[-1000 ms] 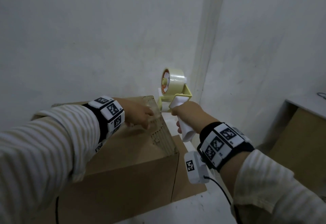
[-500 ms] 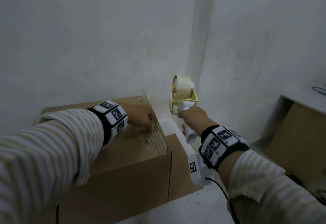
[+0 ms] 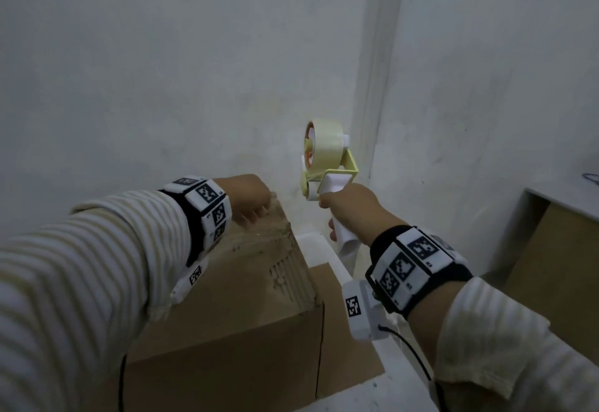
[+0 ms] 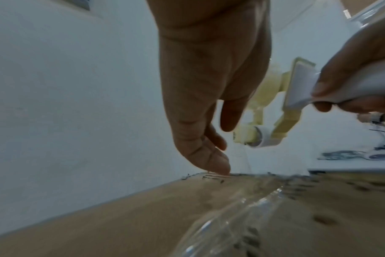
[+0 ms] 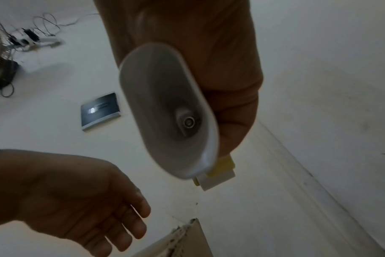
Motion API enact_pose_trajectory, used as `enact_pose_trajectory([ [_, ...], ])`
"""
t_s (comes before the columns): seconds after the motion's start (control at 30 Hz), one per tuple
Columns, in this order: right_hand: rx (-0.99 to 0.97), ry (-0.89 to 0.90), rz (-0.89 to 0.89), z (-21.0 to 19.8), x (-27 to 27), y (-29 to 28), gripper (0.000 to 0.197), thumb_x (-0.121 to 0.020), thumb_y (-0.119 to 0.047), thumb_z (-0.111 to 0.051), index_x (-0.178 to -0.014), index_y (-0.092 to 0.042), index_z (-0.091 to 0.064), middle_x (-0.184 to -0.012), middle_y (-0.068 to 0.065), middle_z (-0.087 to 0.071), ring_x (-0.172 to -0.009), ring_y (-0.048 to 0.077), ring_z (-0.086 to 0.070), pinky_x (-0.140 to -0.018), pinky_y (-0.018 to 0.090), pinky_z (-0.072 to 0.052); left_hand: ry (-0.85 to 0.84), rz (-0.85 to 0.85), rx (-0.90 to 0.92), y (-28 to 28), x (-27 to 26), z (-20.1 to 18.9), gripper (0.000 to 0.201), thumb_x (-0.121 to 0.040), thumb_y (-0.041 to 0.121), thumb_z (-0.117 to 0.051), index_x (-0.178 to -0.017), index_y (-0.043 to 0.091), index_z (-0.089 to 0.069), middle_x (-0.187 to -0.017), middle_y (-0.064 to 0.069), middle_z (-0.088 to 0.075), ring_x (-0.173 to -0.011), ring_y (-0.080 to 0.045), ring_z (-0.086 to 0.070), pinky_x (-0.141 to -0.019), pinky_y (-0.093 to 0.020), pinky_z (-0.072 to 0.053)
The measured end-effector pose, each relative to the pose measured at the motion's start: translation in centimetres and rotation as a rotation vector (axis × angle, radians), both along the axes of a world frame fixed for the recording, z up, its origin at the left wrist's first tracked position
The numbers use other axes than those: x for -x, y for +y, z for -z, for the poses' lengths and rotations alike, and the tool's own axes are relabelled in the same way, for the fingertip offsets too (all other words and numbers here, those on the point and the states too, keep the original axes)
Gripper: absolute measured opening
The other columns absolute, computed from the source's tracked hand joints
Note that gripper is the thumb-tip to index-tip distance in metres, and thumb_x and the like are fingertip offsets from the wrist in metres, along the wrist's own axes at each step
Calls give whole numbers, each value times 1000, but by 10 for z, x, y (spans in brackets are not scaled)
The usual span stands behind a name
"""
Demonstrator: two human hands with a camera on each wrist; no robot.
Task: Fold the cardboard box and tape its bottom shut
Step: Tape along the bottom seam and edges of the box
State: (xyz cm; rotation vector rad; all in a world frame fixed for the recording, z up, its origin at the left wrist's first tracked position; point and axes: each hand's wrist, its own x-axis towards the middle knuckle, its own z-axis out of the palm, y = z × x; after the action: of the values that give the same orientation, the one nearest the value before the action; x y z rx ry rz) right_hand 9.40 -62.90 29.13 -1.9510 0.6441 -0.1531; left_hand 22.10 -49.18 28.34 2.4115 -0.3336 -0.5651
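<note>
Currently R hand (image 3: pixel 348 207) has a full closed grip round the white handle of the tape dispenser (image 3: pixel 327 165), held in the air, roll end up and away from the wrist. L hand (image 3: pixel 249 197) grips nothing: fingers straight-ish, fingertips (image 4: pixel 218 167) pressing on the far top corner of the cardboard box (image 3: pixel 227 330).

Key relation: dispenser sits just right of and above that far corner, apart from the box; L hand is the nearer one to the box, touching it. Clear tape strip (image 4: pixel 242 217) lies along the top face, running from the near side toward the far edge by the L fingertips. A thin line shows below the dispenser roller in L wrist view; can't tell if tape is still joined to the roll.

Judgement: next move prob. turns on the far edge, either tearing off or pressing the tail down over the corner.

Around: box stands on a white bench (image 3: pixel 327 249), against the wall (image 3: pixel 194 71). Wall close behind dispenser, little room to swing back. Dark booklet (image 5: pixel 100 111) and cables (image 5: pixel 24 38) lie well apart, not in the way.
</note>
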Motion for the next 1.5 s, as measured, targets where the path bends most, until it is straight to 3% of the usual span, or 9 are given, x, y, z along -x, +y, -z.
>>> enact_pose_trajectory([
  [0.07, -3, -17, -12, -5, -2, 3, 10, -86, -11, -55, -79, -6, -49, -59, 12, -53, -47, 26, -52, -62, 36, -45, 107, -136, 133, 8, -15, -2, 40, -101, 24, -37, -128, -5, -47, -81, -15, -55, -65, -27, -52, -52, -34, -50],
  [0.2, 2, -34, -42, -13, -5, 12, 8, -87, -12, -56, -84, -8, -50, -63, 12, -53, -49, 24, -52, -57, 33, -46, 279, -261, 237, 14, -46, 8, 59, -99, 40, -38, -135, -7, -38, -88, -19, -56, -71, -30, -54, -60, -42, -47],
  [0.33, 10, -28, -78, -21, -10, 22, 13, -88, -13, -57, -80, -10, -47, -62, 12, -54, -50, 23, -53, -61, 35, -48, 281, -281, 237, 5, -56, 15, 41, -98, 33, -44, -107, -6, -53, -73, -24, -65, -68, -28, -57, -83, -42, -52],
  [0.57, 42, -30, -107, -28, -22, 36, 15, -87, -13, -58, -77, -10, -46, -61, 11, -55, -51, 24, -56, -62, 35, -50, 312, -206, 252, -11, -52, 16, 38, -98, 14, -41, -128, -9, -47, -82, -21, -61, -86, -35, -65, -65, -39, -50],
  [0.63, 48, -33, -110, -28, -25, 38, 14, -87, -13, -58, -79, -10, -47, -61, 11, -56, -50, 24, -57, -62, 35, -51, 378, -194, 288, -10, -55, 13, 33, -101, 12, -32, -113, -6, -56, -92, -18, -65, -95, -33, -66, -66, -35, -52],
  [0.73, 25, -42, -99, -29, -29, 37, 14, -87, -12, -57, -78, -8, -47, -59, 12, -53, -47, 24, -54, -58, 34, -48, 385, -180, 351, -8, -60, 8, 34, -97, 7, -26, -78, 2, -53, -72, -13, -57, -62, -26, -57, -51, -29, -54],
  [0.97, -52, -35, -54, -32, -39, 33, 14, -89, -10, -57, -79, -6, -47, -59, 12, -50, -46, 24, -48, -49, 27, -41, 455, -164, 529, 2, -59, -1, 26, -90, 11, -25, -89, 6, -50, -79, -13, -60, -71, -29, -59, -68, -39, -53],
  [1.1, -81, -56, -36, -30, -45, 31, 9, -88, -10, -57, -87, -6, -49, -61, 14, -50, -46, 25, -48, -48, 28, -43, 468, -143, 520, 3, -49, -1, 27, -93, 13, -28, -76, 11, -49, -63, -2, -47, -62, -22, -54, -65, -33, -50],
  [1.5, -181, -108, -6, -21, -51, 25, 18, -87, -10, -56, -102, -2, -48, -61, 16, -50, -47, 26, -49, -51, 32, -44, 389, -209, 630, 15, -45, -5, 11, -93, 11, -37, -88, 10, -46, -73, -5, -52, -65, -21, -54, -63, -34, -48],
])
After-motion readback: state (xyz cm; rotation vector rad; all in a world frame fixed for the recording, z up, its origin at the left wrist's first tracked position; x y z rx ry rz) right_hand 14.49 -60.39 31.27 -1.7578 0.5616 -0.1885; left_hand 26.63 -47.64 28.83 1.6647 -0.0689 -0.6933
